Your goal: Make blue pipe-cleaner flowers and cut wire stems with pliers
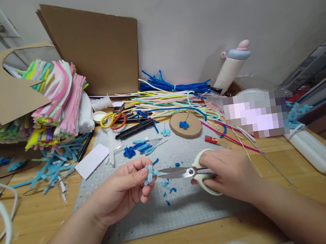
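Between thumb and fingers, my left hand (131, 181) pinches a light blue pipe-cleaner flower (149, 174). My right hand (229, 171) grips white-handled scissors (190, 171), whose blades part slightly around the thin light blue end sticking out from the flower. Below the blades, blue fuzz clippings (170, 190) lie scattered on the grey cutting mat (134, 223). Just beyond my left hand rest a dark blue flower (129, 152) and several light blue pieces on wires (154, 144). Another dark blue flower (184, 124) with a wire stem lies on a round cardboard disc (179, 132).
Bundled pastel pipe cleaners (58, 92) stand at the left beside cardboard (98, 50). Loose coloured stems (160, 102) spread along the back, with red-and-yellow-handled scissors (115, 119) nearby. A glue stick or lighter-like red tube (212, 139) lies right of the disc. A white cable (5, 217) loops at far left.
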The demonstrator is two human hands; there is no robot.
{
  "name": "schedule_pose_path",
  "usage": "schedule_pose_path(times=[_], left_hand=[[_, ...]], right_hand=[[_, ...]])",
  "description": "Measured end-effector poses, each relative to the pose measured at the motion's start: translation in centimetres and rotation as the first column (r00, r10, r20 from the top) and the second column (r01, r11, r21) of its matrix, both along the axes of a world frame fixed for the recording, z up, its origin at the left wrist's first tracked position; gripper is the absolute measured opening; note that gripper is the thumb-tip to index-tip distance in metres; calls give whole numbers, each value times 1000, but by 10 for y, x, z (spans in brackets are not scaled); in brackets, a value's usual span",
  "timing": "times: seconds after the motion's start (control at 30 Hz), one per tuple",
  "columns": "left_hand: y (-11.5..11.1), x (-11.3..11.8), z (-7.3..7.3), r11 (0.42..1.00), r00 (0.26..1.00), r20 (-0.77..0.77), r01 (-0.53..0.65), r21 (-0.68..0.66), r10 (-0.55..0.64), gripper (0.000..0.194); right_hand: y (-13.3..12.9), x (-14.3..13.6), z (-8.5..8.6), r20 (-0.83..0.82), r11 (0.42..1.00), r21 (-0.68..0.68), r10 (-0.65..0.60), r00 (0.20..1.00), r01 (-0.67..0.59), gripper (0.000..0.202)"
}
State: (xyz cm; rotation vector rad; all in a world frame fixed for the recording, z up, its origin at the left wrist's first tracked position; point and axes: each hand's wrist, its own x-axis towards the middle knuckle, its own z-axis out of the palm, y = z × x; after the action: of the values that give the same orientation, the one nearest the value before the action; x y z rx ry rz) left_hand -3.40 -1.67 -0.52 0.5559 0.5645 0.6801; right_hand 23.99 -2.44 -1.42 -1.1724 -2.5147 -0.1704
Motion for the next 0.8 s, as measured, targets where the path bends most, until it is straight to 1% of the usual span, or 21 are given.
schedule_pose_path(times=[0.2,0.53,0.73,0.8], left_hand=[[-1,0,-1,1000,1000,3,-4,-13,4,9],[0,1,1,1000,1000,-4,-13,-3,13,11],[0,0,0,999,998,-35,-50,16,51,10],[0,0,-1,998,997,-44,-65,25,66,11]], right_hand=[[0,0,-1,-5,1000,12,3,1000,-3,28],[-2,2,0,-6,999,-31,10,1000,-10,30],[-1,2,0,-113,989,-148,-3,994,-14,30],[-1,2,0,-125,984,-179,-10,992,-13,30]])
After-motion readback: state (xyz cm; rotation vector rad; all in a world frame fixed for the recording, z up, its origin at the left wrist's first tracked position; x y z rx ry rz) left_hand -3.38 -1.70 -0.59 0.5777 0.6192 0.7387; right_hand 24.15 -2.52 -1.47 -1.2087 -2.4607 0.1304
